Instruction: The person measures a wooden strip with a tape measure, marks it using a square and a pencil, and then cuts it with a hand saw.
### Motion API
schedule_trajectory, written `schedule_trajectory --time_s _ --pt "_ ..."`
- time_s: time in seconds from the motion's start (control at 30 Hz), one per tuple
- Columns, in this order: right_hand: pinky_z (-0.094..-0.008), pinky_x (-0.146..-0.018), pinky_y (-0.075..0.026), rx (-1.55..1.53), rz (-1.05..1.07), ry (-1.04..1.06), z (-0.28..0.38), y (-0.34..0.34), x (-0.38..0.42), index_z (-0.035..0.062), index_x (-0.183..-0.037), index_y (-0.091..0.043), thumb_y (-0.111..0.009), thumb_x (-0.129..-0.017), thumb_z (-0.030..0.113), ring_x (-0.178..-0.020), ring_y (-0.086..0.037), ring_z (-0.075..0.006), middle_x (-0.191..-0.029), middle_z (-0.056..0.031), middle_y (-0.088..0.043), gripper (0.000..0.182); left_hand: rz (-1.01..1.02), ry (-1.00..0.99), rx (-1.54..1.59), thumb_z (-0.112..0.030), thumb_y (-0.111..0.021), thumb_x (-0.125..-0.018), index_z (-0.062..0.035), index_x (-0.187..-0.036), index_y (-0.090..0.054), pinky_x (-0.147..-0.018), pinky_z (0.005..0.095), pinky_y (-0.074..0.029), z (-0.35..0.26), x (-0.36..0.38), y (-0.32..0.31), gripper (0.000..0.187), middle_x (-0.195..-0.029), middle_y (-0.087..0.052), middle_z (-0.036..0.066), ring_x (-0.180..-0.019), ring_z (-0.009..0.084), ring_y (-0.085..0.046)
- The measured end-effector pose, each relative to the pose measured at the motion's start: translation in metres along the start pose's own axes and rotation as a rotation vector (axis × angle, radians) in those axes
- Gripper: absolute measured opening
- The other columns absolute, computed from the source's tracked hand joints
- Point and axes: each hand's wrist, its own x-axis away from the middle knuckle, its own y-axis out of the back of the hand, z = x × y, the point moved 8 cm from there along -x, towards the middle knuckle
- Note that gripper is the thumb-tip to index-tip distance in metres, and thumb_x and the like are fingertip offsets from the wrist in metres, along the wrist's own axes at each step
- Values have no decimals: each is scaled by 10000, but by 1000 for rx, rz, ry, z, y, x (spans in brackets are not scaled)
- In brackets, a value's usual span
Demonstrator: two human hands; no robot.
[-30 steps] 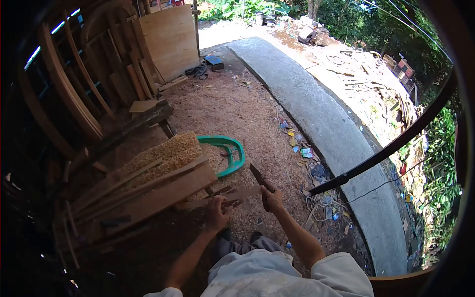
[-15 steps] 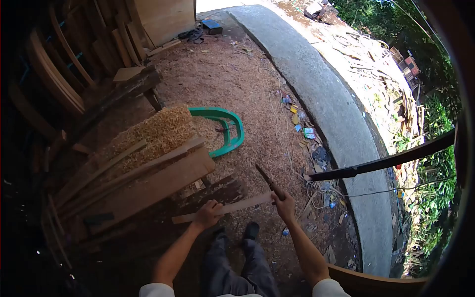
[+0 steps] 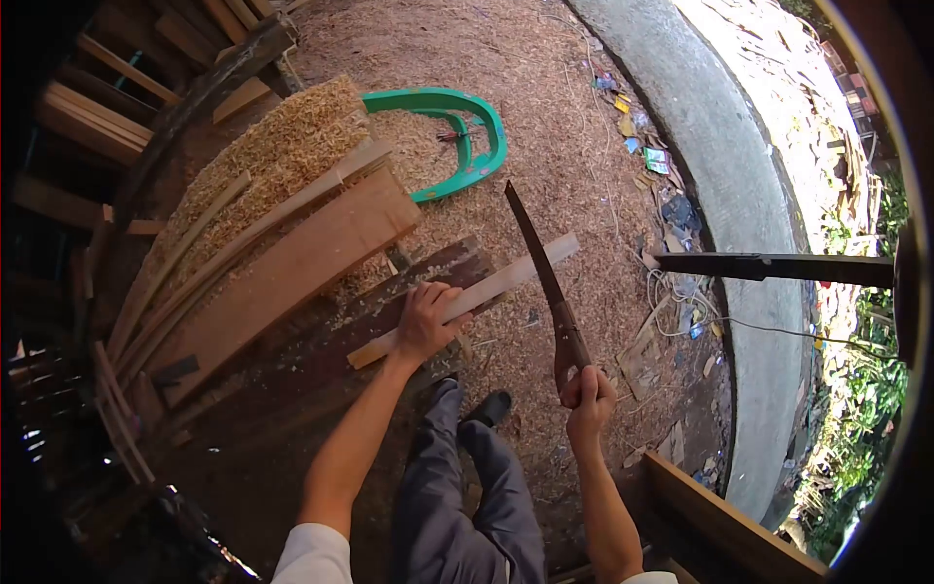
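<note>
My left hand (image 3: 425, 321) presses a thin wooden strip (image 3: 467, 300) flat onto the dark plank (image 3: 321, 341), fingers curled over its edge. My right hand (image 3: 587, 397) is closed around the handle of a hand saw (image 3: 545, 282); the blade now lies across the strip's far end, where a second ago it stood clear above it. The strip looks partly overhanging the plank, though the angle is poor. Sawdust (image 3: 292, 146) is heaped behind, beside the green plastic frame (image 3: 457, 136).
</note>
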Motion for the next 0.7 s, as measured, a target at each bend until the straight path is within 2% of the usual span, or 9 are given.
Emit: schedule_trajectory --time_s 0.13,0.17,0.33,0.43,0.53,0.63,0.7 --pt "-263 -451 -288 83 43 -13 -12 -3 17 61 -639 -469 -513 -1018 316 -482 -396 -80 -549 5 -430 459 -4 -101 -48 -302 -824 -723 -109 -1090 -647 -866 421 -419 -15 -26 -10 451 -1036 -593 40 -1000 263 -550" --pt "-262 -459 -294 10 42 -63 -13 -2 20 54 -634 -476 -517 -1014 315 -489 -409 -83 -552 2 -448 463 4 -103 -40 -301 -826 -720 -111 -1087 -647 -867 421 -416 -19 -33 -16 451 -1033 -595 41 -997 262 -550" --pt "-265 -472 -299 17 34 -32 -18 15 13 24 -637 -538 -551 -987 289 -495 -423 -72 -542 9 -475 440 -2 -107 -14 -258 -816 -724 -99 -1073 -633 -856 415 -407 -32 -47 -31 426 -1022 -603 59 -978 267 -546" --pt "-266 -472 -303 53 44 -5 -20 16 5 24 -636 -539 -553 -985 284 -494 -427 -73 -540 5 -480 436 9 -60 14 -195 -719 -787 -87 -1076 -605 -893 421 -404 -36 -49 -20 330 -1019 -590 80 -995 279 -550" --pt "-269 -480 -313 102 65 -22 -38 13 0 27 -643 -543 -553 -983 283 -505 -437 -77 -548 5 -488 426 -124 84 113 -112 -607 -837 -52 -1079 -586 -910 431 -407 -11 -47 -17 251 -1019 -592 112 -994 307 -556" --pt "-274 -494 -328 49 127 -79 -57 2 -3 29 -659 -550 -548 -984 282 -523 -448 -80 -562 6 -497 412 -457 295 170 -63 -519 -865 -26 -1082 -576 -953 457 -403 20 -40 -6 228 -1065 -602 146 -1038 341 -559" --pt "-278 -508 -344 84 195 -114 -62 -8 -3 26 -678 -549 -533 -989 271 -543 -457 -84 -578 4 -500 396 -512 352 96 -50 -500 -874 -18 -1089 -572 -976 474 -397 30 -43 -10 229 -1099 -605 165 -1074 355 -556"
